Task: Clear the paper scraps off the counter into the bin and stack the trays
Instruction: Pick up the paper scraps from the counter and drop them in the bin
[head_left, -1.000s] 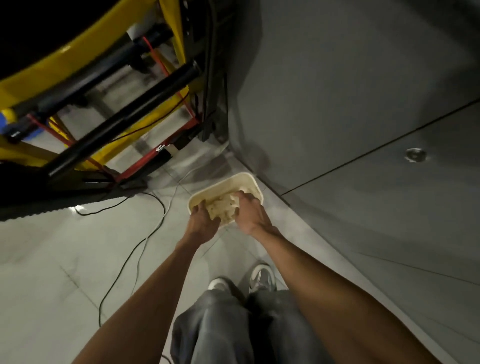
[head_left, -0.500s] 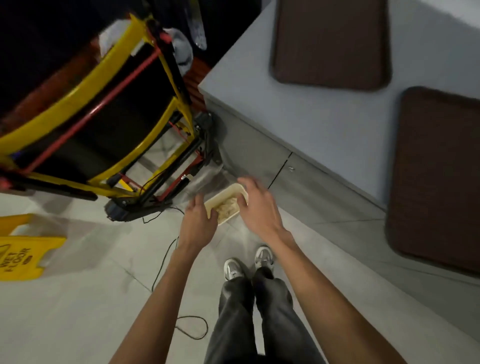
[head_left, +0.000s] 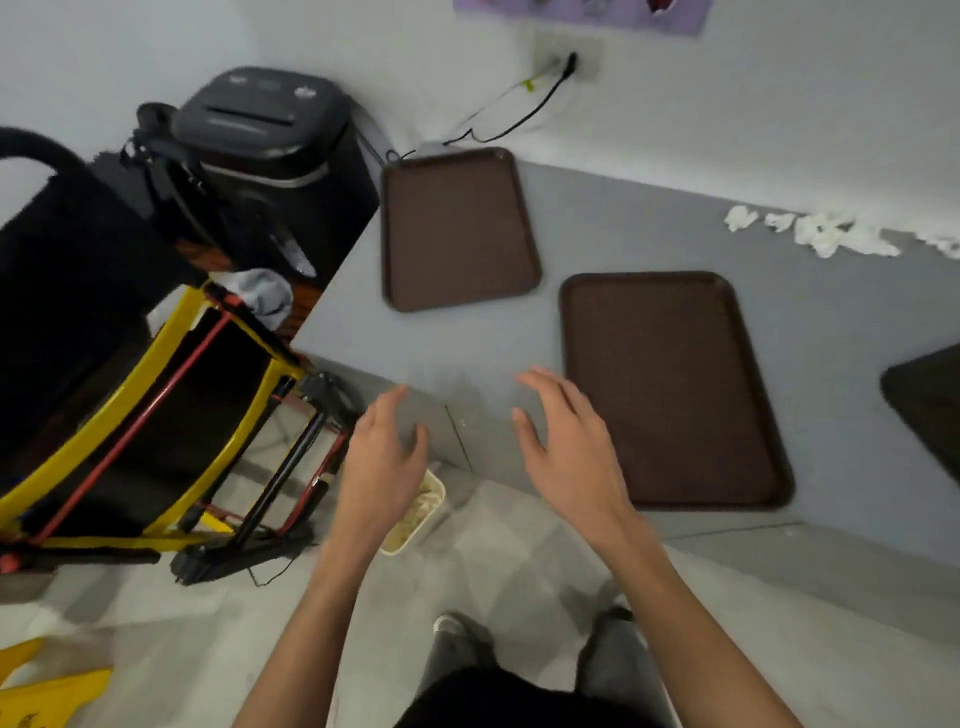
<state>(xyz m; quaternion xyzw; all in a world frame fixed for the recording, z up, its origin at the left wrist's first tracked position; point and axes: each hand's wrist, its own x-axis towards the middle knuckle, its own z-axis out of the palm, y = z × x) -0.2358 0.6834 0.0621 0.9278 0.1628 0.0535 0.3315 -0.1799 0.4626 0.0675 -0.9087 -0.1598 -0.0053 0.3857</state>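
- Bin (head_left: 423, 512) stands on the floor against the foot of the tabletop (head_left: 613, 228), partly hidden under the left hand (head_left: 384, 457). Pale scraps show inside it, so it seems parked where paper can be carried a short way and dropped in.
- The left hand hovers above the bin, fingers loosely apart, holding nothing.
- The right hand (head_left: 566, 457) hovers over the tabletop's near edge, just beside the near tray (head_left: 670, 389), fingers spread and empty.
- Paper scraps (head_left: 826, 236) lie in a ragged line along the wall at the far right, well apart from both hands and from the bin. They look like what is left to clear.
- The trays lie flat and apart, none stacked yet: the near tray by the front edge, the far tray (head_left: 457, 228) towards the left corner, and a third tray (head_left: 930, 405) cut off by the right border.
- Both hands free at tabletop height suits a reach for the scraps. Such light, crumpled bits will likely need gathering in cupped palms.
- A yellow-framed cart (head_left: 156, 395) stands close to the bin's left.
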